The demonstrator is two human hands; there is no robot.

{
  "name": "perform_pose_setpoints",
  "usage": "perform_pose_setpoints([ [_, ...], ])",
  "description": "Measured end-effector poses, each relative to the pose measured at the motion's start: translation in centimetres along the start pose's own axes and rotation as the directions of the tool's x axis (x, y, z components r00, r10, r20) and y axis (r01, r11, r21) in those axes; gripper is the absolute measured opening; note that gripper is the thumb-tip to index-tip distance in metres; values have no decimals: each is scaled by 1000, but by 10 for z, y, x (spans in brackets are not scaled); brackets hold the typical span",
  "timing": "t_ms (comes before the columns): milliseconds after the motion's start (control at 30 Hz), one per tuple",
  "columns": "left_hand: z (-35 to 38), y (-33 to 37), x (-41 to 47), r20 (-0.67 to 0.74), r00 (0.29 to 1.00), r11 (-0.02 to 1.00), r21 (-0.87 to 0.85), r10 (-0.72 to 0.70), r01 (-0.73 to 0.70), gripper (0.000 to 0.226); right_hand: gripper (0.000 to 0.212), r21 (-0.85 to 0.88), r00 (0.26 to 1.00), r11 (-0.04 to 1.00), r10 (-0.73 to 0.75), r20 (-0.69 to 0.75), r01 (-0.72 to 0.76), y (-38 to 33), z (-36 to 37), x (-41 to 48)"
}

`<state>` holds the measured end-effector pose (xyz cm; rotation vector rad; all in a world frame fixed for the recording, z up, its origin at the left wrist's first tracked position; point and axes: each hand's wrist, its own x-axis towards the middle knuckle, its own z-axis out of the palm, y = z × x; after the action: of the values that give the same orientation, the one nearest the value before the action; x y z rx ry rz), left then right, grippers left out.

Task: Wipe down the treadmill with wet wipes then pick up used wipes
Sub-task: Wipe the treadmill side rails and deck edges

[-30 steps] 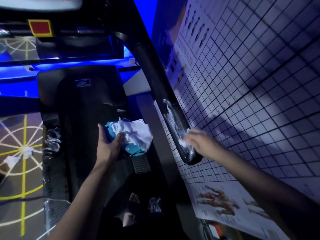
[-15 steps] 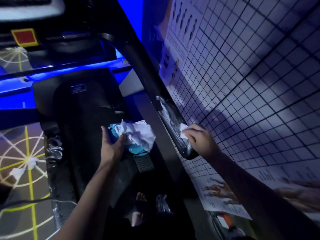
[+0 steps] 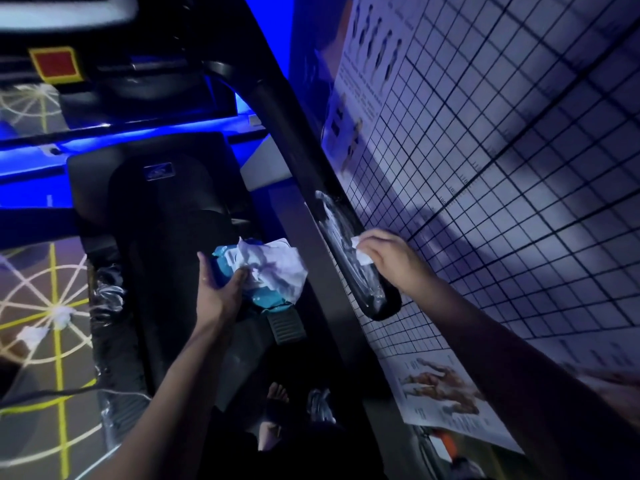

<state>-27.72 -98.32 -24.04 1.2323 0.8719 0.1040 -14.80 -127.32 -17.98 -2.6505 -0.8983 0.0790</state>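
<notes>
The black treadmill fills the middle of the view, its belt running away from me. Its right handrail slants down to a rounded end, wet and streaked near the tip. My right hand presses a small white wet wipe against that streaked part of the rail. My left hand hovers over the belt, gripping a teal wipes pack with crumpled white wipes bunched on top.
A gridded wall with exercise posters stands close on the right. Crumpled white wipes lie on the patterned floor at left. A red panel marks the console above. My bare feet stand on the deck below.
My right hand has slid the wipe up the handrail, away from its rounded end. My left hand and the pack have stayed roughly in place while the view shifted slightly.
</notes>
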Motion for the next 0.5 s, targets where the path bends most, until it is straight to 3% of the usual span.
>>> perform_pose_setpoints([
  [200, -1, 3, -1, -8, 1000, 999, -41, 1, -1, 95, 21, -19, 992, 996, -89, 89, 91, 3, 1, -48],
  [333, 3, 0, -2, 2, 1000, 999, -49, 8, -8, 93, 11, -100, 934, 954, -248, 256, 281, 1, 0, -83],
  [500, -1, -5, 0, -4, 1000, 1000, -26, 16, -16, 96, 15, -14, 978, 993, -114, 175, 119, -13, -17, -34],
])
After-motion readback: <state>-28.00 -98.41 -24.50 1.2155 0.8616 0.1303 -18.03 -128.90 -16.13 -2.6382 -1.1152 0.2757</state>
